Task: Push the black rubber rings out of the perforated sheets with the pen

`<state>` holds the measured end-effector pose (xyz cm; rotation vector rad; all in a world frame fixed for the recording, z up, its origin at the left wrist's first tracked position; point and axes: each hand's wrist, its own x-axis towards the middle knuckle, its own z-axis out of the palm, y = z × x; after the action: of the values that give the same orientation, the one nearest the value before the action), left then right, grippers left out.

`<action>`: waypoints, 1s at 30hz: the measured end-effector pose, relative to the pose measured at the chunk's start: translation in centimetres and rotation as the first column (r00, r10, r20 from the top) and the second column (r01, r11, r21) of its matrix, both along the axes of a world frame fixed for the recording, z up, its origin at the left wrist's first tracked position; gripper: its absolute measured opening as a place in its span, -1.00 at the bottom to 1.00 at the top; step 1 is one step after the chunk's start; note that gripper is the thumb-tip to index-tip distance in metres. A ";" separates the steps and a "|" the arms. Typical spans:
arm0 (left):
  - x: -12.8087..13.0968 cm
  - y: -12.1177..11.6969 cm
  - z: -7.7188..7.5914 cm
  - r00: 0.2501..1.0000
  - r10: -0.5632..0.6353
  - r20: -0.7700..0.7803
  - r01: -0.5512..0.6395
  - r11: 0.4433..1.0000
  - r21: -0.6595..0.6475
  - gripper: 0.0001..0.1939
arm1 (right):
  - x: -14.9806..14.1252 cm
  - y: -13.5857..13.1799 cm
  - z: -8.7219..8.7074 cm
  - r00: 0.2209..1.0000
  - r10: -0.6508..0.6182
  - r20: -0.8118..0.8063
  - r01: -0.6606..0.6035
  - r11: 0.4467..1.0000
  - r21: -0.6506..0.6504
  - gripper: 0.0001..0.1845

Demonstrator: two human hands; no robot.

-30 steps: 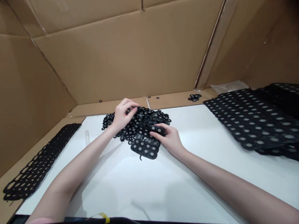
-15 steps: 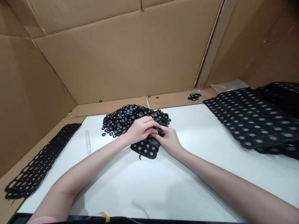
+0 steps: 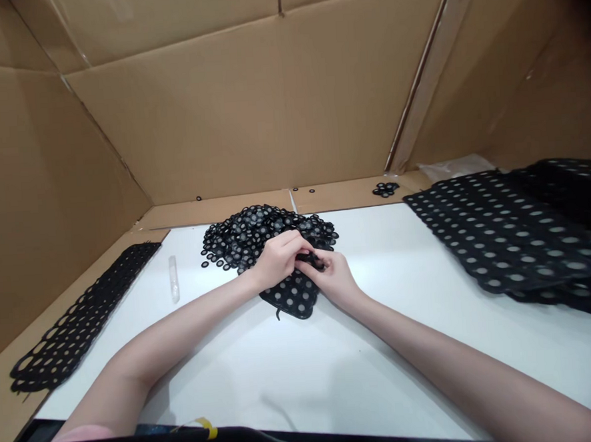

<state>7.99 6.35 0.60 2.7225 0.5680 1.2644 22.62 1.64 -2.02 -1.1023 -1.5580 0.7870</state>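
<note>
A small black rubber-like sheet with rows of round holes [image 3: 291, 296] lies in front of a heap of small black rings [image 3: 246, 229]. My left hand [image 3: 278, 259] is closed at the sheet's upper part, thumb and fingers pinched together. Facing it, my right hand [image 3: 335, 277] pinches the dark material from the right with thumb and forefinger. The fingertips of both hands nearly meet there. Exactly which bit each one grips is partly hidden by the fingers. A thin strand hangs off the sheet's near edge.
Larger perforated black sheets [image 3: 516, 234] are stacked on the right of the white board [image 3: 265, 376]. A narrow stack of perforated strips [image 3: 88, 314] lies left, near a clear tube [image 3: 173, 280]. A small ring cluster [image 3: 386, 189] lies behind. Cardboard walls [image 3: 219, 112] enclose the table.
The fingers have shifted slightly, and more dark material shows between the fingertips. The small sheet has moved a little toward me.
</note>
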 end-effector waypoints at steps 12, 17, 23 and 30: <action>-0.6 0.5 0.6 0.997 -0.069 -0.018 0.064 0.982 -0.176 -0.81 | 0.2 0.4 -0.4 1.000 0.009 0.022 -0.008 0.999 -0.036 -0.69; -0.4 0.5 1.5 0.995 0.036 0.094 -0.003 0.944 -0.329 -0.85 | 0.1 0.6 -0.8 0.999 -0.002 0.041 0.003 0.999 -0.036 -0.67; -0.6 1.0 1.9 0.948 0.189 0.258 -0.027 0.850 -0.526 -0.91 | 0.1 0.5 -0.7 0.997 0.067 -0.031 -0.069 0.996 -0.051 -0.67; -0.5 1.9 2.0 0.836 0.325 0.442 0.116 0.683 -0.722 -0.90 | 0.1 0.4 -0.6 0.997 0.070 -0.035 -0.072 0.995 -0.071 -0.64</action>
<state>7.50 8.24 2.55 1.5918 0.9198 1.3553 22.68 2.01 -2.67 -1.0851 -1.5590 0.9111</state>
